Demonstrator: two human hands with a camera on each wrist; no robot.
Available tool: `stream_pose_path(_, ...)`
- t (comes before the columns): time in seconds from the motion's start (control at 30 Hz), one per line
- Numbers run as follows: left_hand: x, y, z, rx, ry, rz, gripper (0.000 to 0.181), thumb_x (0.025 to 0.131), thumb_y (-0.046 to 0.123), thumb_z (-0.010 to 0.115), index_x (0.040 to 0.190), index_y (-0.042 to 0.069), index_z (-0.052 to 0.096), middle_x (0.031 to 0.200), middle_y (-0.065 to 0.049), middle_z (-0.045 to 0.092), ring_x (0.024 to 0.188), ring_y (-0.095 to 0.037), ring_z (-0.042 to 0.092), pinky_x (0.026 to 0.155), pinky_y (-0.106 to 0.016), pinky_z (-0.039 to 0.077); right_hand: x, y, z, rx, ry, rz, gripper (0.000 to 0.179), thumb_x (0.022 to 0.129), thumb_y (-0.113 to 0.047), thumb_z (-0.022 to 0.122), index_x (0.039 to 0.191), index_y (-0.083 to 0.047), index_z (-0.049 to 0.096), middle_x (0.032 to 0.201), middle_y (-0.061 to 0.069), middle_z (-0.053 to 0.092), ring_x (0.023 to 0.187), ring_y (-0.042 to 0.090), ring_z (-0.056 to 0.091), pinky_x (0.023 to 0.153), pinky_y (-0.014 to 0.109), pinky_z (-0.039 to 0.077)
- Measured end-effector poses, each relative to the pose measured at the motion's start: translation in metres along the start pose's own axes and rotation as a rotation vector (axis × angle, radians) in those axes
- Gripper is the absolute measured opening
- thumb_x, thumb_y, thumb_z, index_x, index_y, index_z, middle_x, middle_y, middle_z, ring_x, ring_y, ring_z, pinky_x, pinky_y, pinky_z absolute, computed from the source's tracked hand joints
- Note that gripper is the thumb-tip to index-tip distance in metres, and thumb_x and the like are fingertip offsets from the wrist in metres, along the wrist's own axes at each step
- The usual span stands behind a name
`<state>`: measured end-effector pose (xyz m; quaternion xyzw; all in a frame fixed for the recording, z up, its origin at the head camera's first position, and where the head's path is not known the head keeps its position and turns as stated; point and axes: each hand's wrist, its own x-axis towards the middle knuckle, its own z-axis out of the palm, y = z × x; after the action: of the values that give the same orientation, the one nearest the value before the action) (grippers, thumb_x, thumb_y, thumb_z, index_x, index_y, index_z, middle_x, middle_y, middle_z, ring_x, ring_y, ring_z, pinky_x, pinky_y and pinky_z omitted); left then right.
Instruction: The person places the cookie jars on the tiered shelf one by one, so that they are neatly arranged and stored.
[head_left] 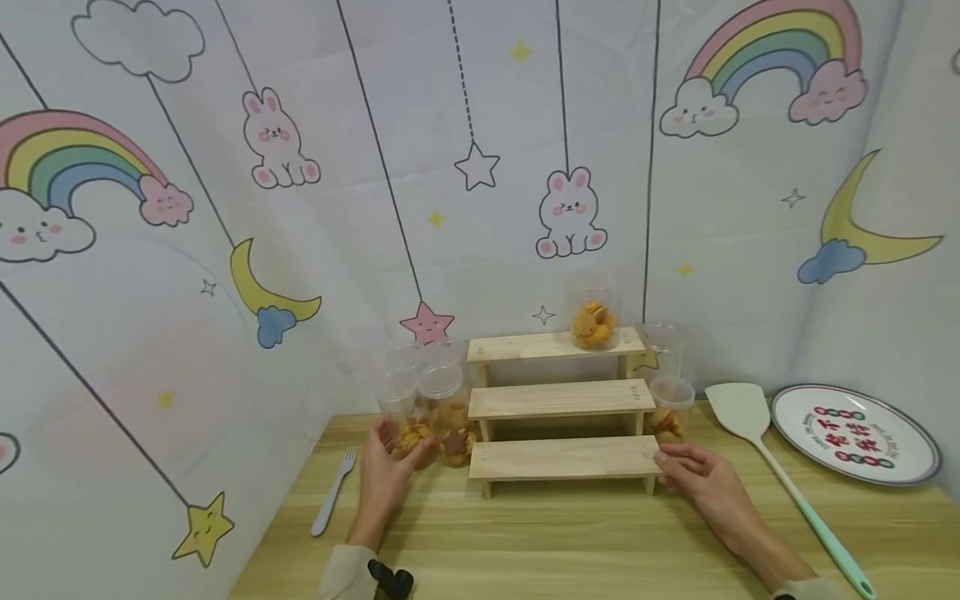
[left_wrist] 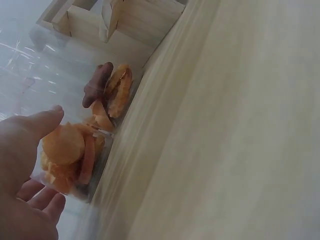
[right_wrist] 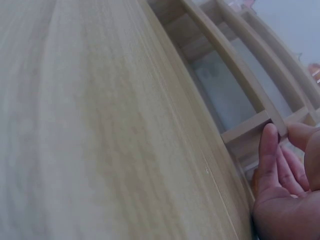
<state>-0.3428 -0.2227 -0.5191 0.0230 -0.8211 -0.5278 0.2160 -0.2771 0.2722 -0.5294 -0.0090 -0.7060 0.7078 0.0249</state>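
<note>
My left hand (head_left: 381,479) is at the front-left clear jar (head_left: 397,396), thumb on one side and fingers on the other. In the left wrist view, orange snacks (left_wrist: 64,145) show through its wall between thumb and fingers. A second clear jar (head_left: 442,392), with a brown star-shaped piece inside, stands beside it against the three-tier wooden stand (head_left: 562,460). At the right end of the lowest step, my right hand (head_left: 708,487) pinches the corner. The right wrist view has the thumb and a finger of that hand (right_wrist: 290,190) meeting at the board's end.
One snack jar (head_left: 595,321) stands on the top step. Right of the stand are another snack jar (head_left: 671,400) and a clear container (head_left: 663,337). A fork (head_left: 333,492) lies at left; a spatula (head_left: 776,467) and a round plate (head_left: 900,450) lie at right.
</note>
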Motion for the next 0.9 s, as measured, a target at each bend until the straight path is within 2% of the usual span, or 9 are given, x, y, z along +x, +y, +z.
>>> stream_pose_path(0.37, 0.001, 0.003, -0.001, 0.009, -0.011, -0.001, 0.082, 0.090, 0.021, 0.091, 0.153, -0.005, 0.045, 0.151, -0.029, 0.057, 0.143, -0.047, 0.056, 0.122, -0.058, 0.047, -0.002, -0.003, -0.002, -0.024, -0.005, 0.012, 0.057, 0.107, -0.023, 0.072, 0.147, 0.012, 0.053, 0.109, -0.015, 0.079, 0.098, 0.003, 0.075, 0.089, 0.023, 0.065)
stream_pose_path(0.6, 0.004, 0.004, -0.002, 0.007, 0.037, 0.006, 0.078, 0.090, 0.019, 0.092, 0.150, -0.006, 0.049, 0.148, -0.028, 0.059, 0.142, -0.045, 0.058, 0.122, -0.055, 0.047, 0.000, -0.003, -0.002, -0.022, -0.005, 0.012, 0.057, 0.106, -0.024, 0.073, 0.146, 0.012, 0.054, 0.108, -0.015, 0.080, 0.097, 0.003, 0.076, 0.089, 0.024, 0.065)
stream_pose_path(0.9, 0.006, 0.014, -0.010, -0.068, 0.096, 0.011, 0.076, 0.091, 0.027, 0.091, 0.150, 0.002, 0.051, 0.149, -0.020, 0.060, 0.145, -0.036, 0.056, 0.124, -0.049, 0.046, 0.000, -0.002, -0.001, -0.021, -0.018, 0.011, 0.056, 0.107, -0.022, 0.072, 0.146, 0.012, 0.053, 0.109, -0.012, 0.079, 0.096, 0.004, 0.076, 0.089, 0.024, 0.065)
